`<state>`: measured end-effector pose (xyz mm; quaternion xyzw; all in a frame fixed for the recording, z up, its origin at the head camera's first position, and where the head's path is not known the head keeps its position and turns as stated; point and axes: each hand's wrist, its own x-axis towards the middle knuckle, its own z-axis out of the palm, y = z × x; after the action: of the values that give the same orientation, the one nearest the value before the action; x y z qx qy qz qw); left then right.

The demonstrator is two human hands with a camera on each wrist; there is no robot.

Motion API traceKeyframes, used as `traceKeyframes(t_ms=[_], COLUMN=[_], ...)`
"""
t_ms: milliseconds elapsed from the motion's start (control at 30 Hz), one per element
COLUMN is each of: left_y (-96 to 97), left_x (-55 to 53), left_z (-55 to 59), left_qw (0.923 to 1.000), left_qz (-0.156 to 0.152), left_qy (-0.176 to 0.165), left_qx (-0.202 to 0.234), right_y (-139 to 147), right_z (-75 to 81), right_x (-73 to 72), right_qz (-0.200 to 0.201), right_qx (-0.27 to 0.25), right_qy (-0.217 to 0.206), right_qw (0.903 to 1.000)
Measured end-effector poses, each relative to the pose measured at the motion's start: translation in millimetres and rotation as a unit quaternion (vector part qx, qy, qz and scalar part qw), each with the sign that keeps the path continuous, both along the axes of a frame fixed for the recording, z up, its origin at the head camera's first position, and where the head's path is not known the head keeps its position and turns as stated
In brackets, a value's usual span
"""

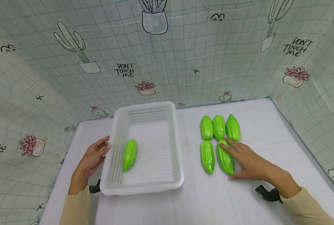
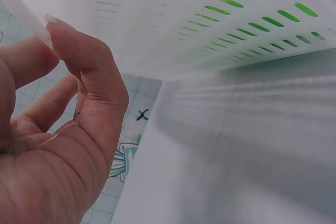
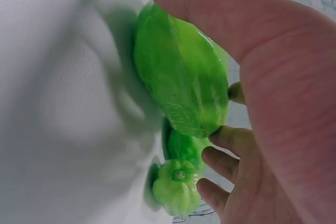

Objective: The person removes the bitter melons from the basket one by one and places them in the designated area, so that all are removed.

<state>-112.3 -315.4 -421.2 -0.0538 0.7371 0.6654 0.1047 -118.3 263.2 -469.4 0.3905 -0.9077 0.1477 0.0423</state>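
Observation:
A white perforated plastic basket (image 1: 144, 189) stands left of the middle of the table. My left hand (image 1: 92, 156) is at its left side, and in the left wrist view the thumb and a finger (image 2: 86, 56) pinch the rim. Inside the basket, toward its left wall, lies one green ridged vegetable (image 1: 130, 155). On the right, my right hand (image 1: 249, 161) holds another green ridged vegetable (image 1: 225, 159) lengthwise, thumb by its near tip and fingers at its far end. That vegetable (image 3: 181, 72) appears to rest on the cloth.
Beside the held one lies a similar vegetable (image 1: 207, 156). Behind them stands a row of three more, including a left one (image 1: 206, 127) and a right one (image 1: 233, 128). White cloth (image 1: 206, 203) covers the table. A patterned curtain (image 1: 172, 56) surrounds its back and sides.

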Motion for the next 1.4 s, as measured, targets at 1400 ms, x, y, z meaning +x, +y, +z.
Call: traceKeyframes(t_ms=[1400], left_y=[0.9], left_x=[-0.7], left_z=[-0.1], left_qw=[1.0000], left_qz=[0.004], left_qy=[-0.006], left_qx=[-0.007], right_y=[-18.4], right_z=[39.9], right_x=[-12.4], right_qz=[0.045], right_qx=[-0.013], right_qy=[0.023], right_qw=[0.9987])
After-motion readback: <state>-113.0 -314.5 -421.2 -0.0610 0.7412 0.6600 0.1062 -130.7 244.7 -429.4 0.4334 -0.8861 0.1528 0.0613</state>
